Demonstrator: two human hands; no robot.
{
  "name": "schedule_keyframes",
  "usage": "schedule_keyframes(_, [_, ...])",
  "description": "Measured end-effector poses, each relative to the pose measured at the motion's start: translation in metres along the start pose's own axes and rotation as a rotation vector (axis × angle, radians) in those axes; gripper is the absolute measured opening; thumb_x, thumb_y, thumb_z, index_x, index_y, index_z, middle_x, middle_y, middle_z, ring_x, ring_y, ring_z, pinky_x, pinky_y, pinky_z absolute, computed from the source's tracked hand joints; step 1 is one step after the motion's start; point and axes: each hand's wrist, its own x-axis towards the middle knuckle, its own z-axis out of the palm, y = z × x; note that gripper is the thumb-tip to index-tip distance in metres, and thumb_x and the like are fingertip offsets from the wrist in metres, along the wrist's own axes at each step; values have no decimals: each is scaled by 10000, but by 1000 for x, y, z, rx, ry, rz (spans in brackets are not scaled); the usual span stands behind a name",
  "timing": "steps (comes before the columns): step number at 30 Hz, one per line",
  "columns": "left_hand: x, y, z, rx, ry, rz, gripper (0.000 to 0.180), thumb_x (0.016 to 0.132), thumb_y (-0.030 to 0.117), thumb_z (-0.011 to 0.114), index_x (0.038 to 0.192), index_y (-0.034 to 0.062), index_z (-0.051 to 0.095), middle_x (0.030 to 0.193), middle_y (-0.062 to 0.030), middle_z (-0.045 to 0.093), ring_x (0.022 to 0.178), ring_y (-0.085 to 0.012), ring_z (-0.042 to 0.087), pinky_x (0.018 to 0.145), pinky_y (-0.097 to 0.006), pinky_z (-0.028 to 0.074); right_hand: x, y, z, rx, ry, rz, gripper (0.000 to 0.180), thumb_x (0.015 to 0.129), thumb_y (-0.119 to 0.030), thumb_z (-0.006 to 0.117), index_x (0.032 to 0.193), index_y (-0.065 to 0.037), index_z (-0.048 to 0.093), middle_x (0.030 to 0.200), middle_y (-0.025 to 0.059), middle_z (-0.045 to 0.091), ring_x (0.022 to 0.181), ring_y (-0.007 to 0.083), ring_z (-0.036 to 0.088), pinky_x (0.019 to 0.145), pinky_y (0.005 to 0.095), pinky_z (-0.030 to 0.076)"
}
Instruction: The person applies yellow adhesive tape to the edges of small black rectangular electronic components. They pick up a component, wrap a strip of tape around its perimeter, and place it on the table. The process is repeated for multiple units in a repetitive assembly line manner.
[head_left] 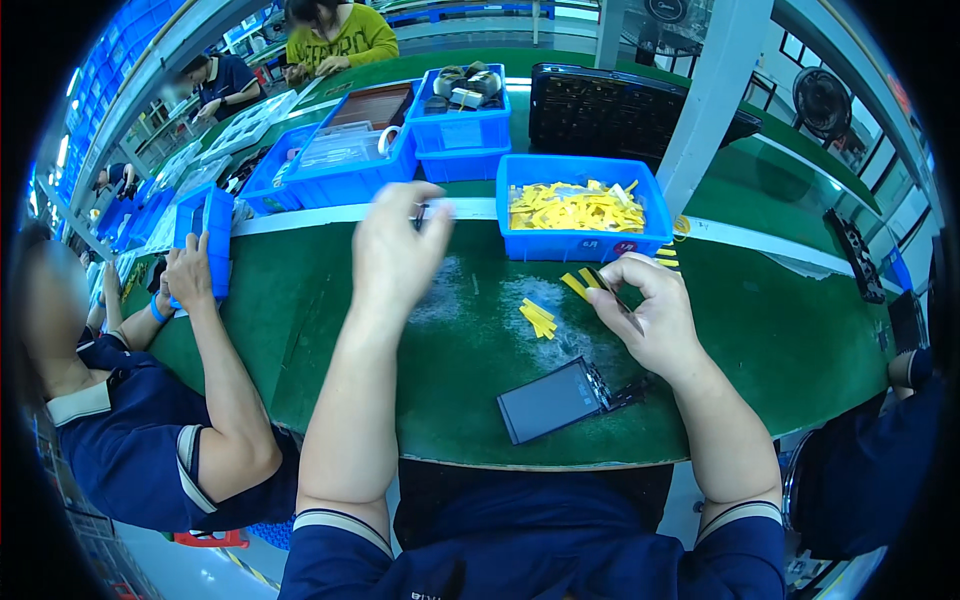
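Note:
My left hand [400,245] is raised over the table, a little blurred. Its thumb and fingers curl around a small dark thing that I cannot make out. Between the fingers of my right hand [655,315] is a thin dark flat piece [622,306], with yellow strips [577,285] sticking out at its far left end. Several loose yellow strips [538,319] lie in a small pile left of that hand. Below them rests a flat dark screen panel [548,402] with black parts and a ribbon at its right end.
A blue bin [512,235] full of yellow strips stands beyond my hands. Further left are more blue bins [350,180] with parts. A grey post [705,110] rises behind at right. Close on my left, a co-worker's hand [190,270] touches a blue bin.

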Motion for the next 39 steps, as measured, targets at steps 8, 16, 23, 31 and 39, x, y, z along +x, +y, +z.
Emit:
schedule_keyframes(8, [-32,59,19,-578,-401,238,206,808,38,652,1011,17,631,824,-37,602,715,-88,561,654,-213,465,0,-4,-3,180,-102,168,159,774,-106,711,860,11,646,758,82,596,681,167,576,634,295,449])
schedule_keyframes(16, [-36,37,46,-571,-710,-262,205,812,30,629,1015,15,599,800,-11,587,684,-70,540,634,-228,465,-1,-6,-10,560,205,372,184,806,-44,711,953,55,660,893,50,641,833,106,600,751,243,479])
schedule_keyframes(23, [-41,56,32,29,-502,241,341,732,314,731,819,14,594,746,-132,597,714,-343,600,680,-416,488,0,-3,-10,437,249,287,175,806,-59,702,947,39,676,881,78,648,798,129,608,724,258,481])
schedule_keyframes(31, [-54,83,6,-65,-868,279,472,706,414,752,843,-13,602,788,-161,628,739,-323,629,687,-398,493,-2,-6,-8,325,292,156,151,800,-47,686,927,35,683,840,104,644,767,163,612,704,276,473])
schedule_keyframes(39, [-49,75,18,-810,-738,-205,181,908,89,585,1067,10,547,858,6,609,773,-26,518,680,-199,427,-6,-10,-2,143,264,28,130,766,-53,713,878,12,702,785,88,656,736,185,609,836,327,456])
